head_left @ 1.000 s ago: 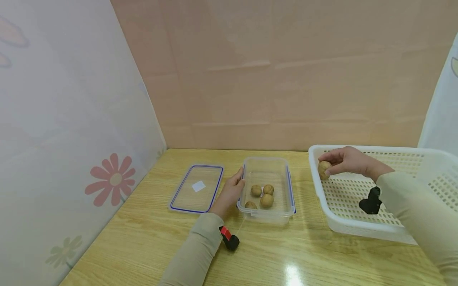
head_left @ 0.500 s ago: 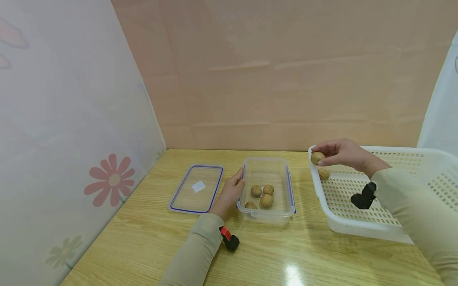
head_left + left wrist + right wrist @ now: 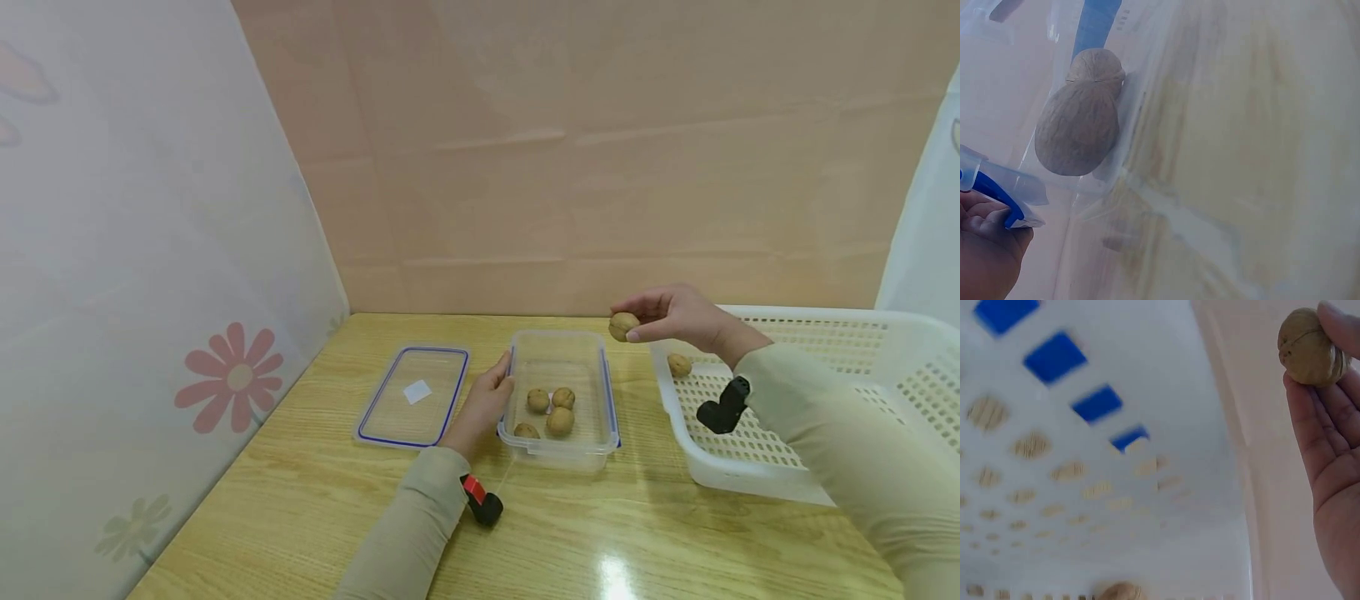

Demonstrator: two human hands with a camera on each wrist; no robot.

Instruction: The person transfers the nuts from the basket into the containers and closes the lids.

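Your right hand (image 3: 678, 315) is pinching a walnut (image 3: 622, 326) above the gap between the clear container (image 3: 558, 400) and white basket (image 3: 787, 400), while your left hand (image 3: 483, 404) is gripping the container's rim on the tabletop (image 3: 600, 533). Left wrist view is showing fingers curling at the blue clip (image 3: 991, 194). Right wrist view is showing fingertips (image 3: 1335, 325) holding the walnut (image 3: 1310, 347).

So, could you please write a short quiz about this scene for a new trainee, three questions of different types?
1. True or false: the right hand holds a walnut above the table, between the clear container and the white basket.
2. How many walnuts lie inside the clear container?
3. What does the left hand touch? A) the lid B) the clear container's left side C) the white basket

Key:
1. True
2. Four
3. B
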